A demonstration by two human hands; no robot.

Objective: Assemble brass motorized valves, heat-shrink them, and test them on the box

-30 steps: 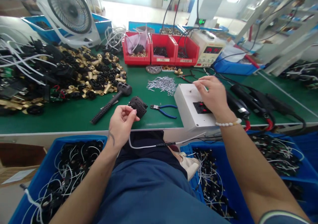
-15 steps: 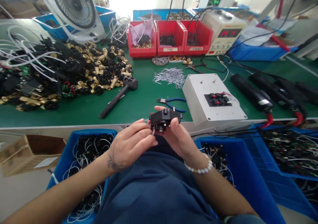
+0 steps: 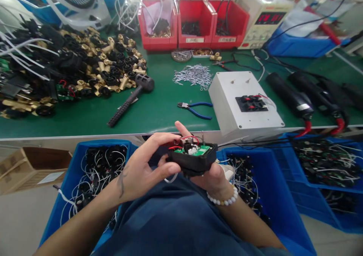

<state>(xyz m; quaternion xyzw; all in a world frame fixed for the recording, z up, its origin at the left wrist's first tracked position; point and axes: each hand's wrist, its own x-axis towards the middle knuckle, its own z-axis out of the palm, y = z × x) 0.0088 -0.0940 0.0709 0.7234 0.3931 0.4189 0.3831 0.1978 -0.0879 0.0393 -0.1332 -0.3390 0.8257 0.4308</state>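
Note:
Between my hands, just in front of the table edge, is a black plastic housing (image 3: 195, 163) with its open side up. Inside it show a green circuit board (image 3: 202, 150), red wires and small white parts. My left hand (image 3: 147, 165) grips its left end, thumb along the front wall and fingers behind. My right hand (image 3: 211, 178) holds it from below and the right, thumb at the right corner and one finger raised behind. Blue-handled cutting pliers (image 3: 195, 109) lie on the green table beyond the housing. A white cable hangs below it by my left hand.
Brass fittings and black parts (image 3: 99, 63) heap at the left, near a black mallet (image 3: 132, 99). Metal clips (image 3: 193, 76) lie mid-table before red bins (image 3: 195, 21). A grey box (image 3: 245, 97) stands right. Blue crates (image 3: 45, 214) with wired parts sit below the edge.
The housing has been turned, so its open side with the circuit board now faces up. My left hand has shifted to a thumb-and-finger hold. The view has tilted down.

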